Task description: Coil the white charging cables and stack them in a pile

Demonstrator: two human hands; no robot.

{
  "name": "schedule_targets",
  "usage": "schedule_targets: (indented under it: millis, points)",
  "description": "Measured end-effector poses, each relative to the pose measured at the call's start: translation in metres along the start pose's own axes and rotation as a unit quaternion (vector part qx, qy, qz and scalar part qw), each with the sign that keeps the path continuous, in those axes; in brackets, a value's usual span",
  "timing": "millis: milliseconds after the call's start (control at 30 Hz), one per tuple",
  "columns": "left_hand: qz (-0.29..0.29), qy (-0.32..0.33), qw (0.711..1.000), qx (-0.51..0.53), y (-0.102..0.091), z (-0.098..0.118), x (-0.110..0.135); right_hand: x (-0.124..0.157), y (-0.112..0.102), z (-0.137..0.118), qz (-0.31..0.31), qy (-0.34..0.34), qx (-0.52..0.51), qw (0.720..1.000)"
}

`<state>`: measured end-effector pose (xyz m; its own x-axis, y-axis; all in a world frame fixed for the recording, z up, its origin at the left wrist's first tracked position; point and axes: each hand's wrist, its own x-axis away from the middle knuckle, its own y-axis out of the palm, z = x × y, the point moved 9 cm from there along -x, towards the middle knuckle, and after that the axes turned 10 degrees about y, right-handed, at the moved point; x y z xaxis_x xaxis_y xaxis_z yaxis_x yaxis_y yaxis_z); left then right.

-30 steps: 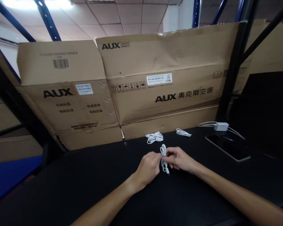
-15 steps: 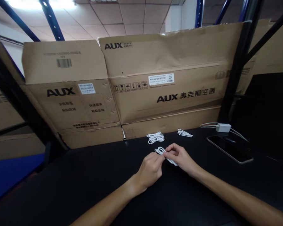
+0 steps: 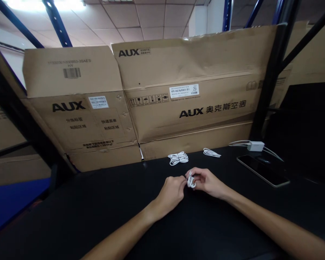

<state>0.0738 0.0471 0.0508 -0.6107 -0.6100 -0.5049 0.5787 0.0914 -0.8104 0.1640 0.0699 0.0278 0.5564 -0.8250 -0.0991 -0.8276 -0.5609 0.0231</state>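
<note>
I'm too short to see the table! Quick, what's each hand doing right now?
Left hand: closed, pinching the white cable bundle.
Right hand: closed, holding the white cable bundle too.

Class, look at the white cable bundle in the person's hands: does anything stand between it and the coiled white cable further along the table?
Nothing visible does. The white cable bundle, held between the left hand and right hand, has only black tabletop between it and the coiled white cable.
</note>
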Motion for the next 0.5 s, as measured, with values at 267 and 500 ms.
schedule_targets:
  millis: [267,500]
  points:
    - [-0.003,-0.091,0.988,0.121,-0.003,-0.02,-0.004,0.005,-0.011,-0.013,0.104,-0.04,0.073,0.991]
    - [0.017,-0.051,0.996,0.066,0.002,-0.01,-0.001,-0.002,-0.012,0.024,0.128,0.1,-0.033,0.986]
